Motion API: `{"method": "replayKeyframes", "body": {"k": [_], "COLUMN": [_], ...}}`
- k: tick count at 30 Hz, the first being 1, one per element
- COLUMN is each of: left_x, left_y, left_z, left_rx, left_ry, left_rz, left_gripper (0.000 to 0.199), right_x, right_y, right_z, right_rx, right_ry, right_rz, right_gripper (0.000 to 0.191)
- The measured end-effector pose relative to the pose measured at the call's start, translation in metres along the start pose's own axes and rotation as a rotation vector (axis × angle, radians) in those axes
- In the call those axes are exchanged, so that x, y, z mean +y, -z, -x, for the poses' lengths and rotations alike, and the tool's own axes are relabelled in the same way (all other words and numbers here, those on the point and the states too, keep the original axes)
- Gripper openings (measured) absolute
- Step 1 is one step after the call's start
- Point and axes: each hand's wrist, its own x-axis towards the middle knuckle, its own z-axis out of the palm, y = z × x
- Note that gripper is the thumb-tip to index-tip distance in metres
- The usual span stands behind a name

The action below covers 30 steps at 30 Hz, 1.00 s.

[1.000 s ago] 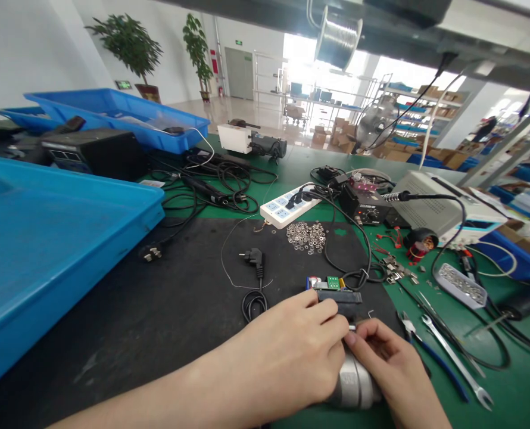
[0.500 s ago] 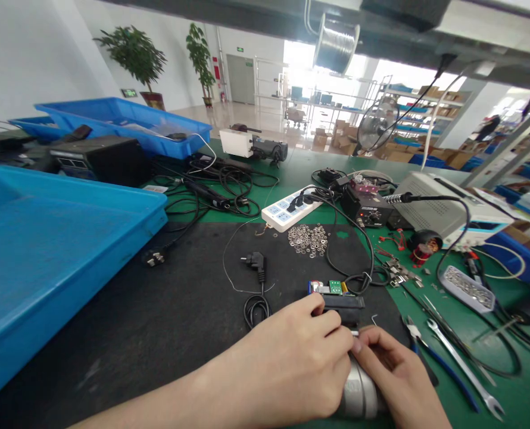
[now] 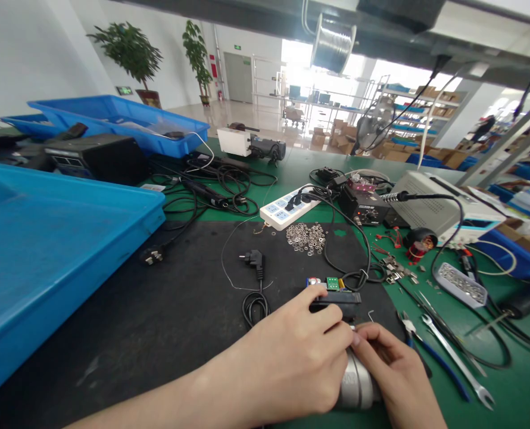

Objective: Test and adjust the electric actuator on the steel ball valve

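My left hand [image 3: 298,348] is closed, its fingers curled over a grey metal cylinder [image 3: 355,379] with raised lettering. Its index finger reaches a black block [image 3: 343,301] just beyond, beside which a small green circuit board [image 3: 333,283] shows. My right hand [image 3: 392,369] is closed in a pinch at the cylinder's top, right against the left fingertips. A tiny pale bit shows at that pinch, too small to name. The left thumb and most of the cylinder's left side are hidden by the left hand.
A blue tray [image 3: 59,238] takes up the left. A black plug [image 3: 253,259], a heap of small metal rings [image 3: 306,238] and a white power strip [image 3: 287,210] lie ahead. Pliers [image 3: 439,357], a wrench [image 3: 459,360] and a soldering station [image 3: 365,208] are on the right.
The view has shifted slightly, so the bench appears a little further left. Both hands keep nearly the same grip; the left index finger looks somewhat straighter over the black block.
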Motion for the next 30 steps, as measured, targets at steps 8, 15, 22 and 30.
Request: {"method": "replayKeyframes", "body": {"k": [8,15,22,30], "left_x": [-0.005,-0.005,-0.004,-0.004], "left_y": [0.006,0.002,0.0,-0.006], "left_z": [0.0,0.0,0.002,0.001], "left_rx": [-0.071,-0.067,-0.004,-0.03], "left_ry": [-0.023,-0.033,-0.043,-0.049], "left_rz": [0.007,0.001,-0.012,-0.08], "left_gripper": [0.021,0.022,0.017,0.013], "right_x": [-0.007,-0.004,0.001,0.007], "right_y": [-0.002,-0.002,-0.002,-0.004], "right_z": [0.003,0.001,0.001,-0.006], "right_rx": [0.033,0.07,0.066,0.081], "right_ry": [0.026,0.077,0.104,0.262], "right_rz": [0.084,0.147,0.185,0.199], "right_gripper": [0.038,0.042,0.041,0.036]}}
